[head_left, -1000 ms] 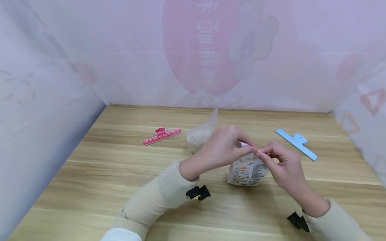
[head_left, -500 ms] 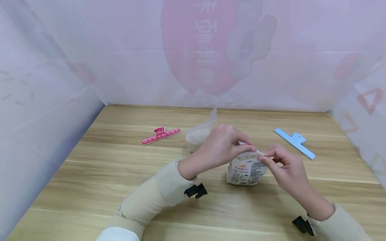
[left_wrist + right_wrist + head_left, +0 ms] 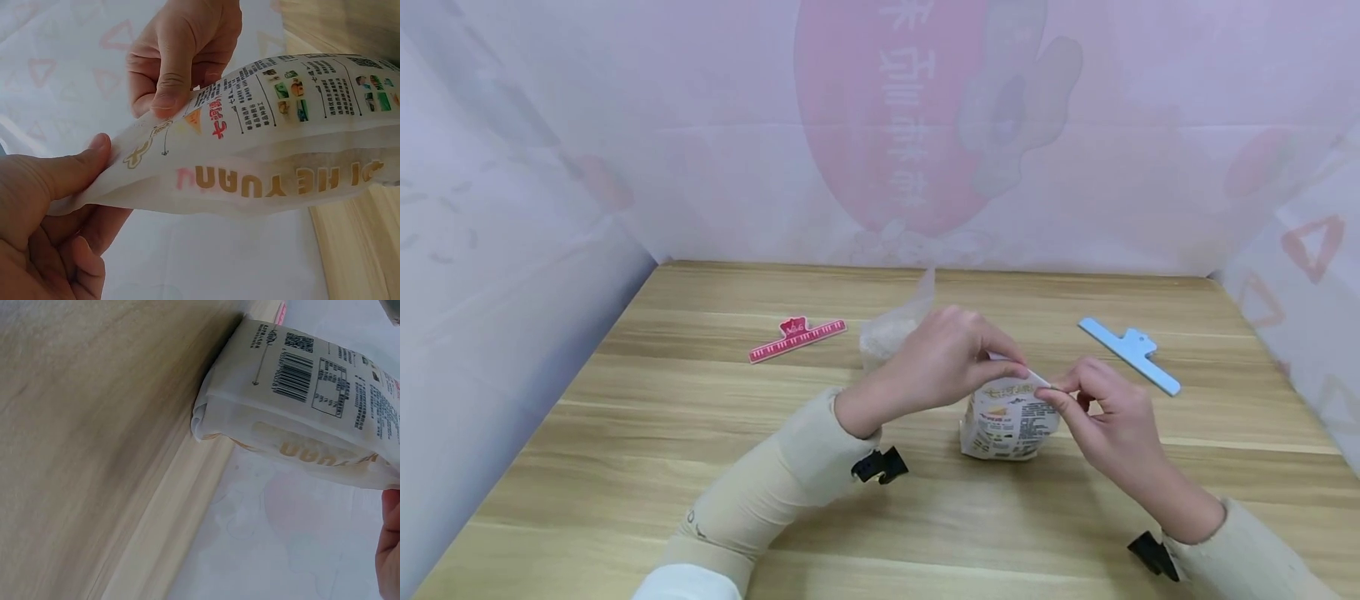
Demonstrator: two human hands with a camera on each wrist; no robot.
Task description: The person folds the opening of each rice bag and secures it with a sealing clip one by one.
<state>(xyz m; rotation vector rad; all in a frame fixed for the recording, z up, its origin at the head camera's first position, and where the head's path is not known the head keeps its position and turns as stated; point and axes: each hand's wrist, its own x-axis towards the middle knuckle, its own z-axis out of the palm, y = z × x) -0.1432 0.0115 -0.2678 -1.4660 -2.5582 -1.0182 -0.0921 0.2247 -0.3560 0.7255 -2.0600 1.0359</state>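
Note:
A white printed food bag [image 3: 1009,421] stands upright on the table, its flattened top edge stretched between two hands. My left hand [image 3: 943,358] pinches that edge from the left, thumb in front. At the right corner of the top, my right hand [image 3: 1108,408] pinches it between thumb and fingers. In the left wrist view the bag [image 3: 281,119] shows gold lettering on its narrow side and small pictures on its face. A barcode and the folded bottom of the bag [image 3: 294,381] show in the right wrist view, the bottom against the table.
Behind my left hand stands a translucent bag [image 3: 883,333] with pale contents, partly hidden. A red clip [image 3: 797,340] with a piano-key pattern lies to its left on the wooden table [image 3: 647,450]. A light blue clip [image 3: 1131,356] lies at the right. Pale printed sheets [image 3: 722,167] enclose the table.
My right hand has slid a little right along the bag's top edge, so the two hands' fingertips are now apart. The left hand keeps its pinch. The whole head view has shifted slightly.

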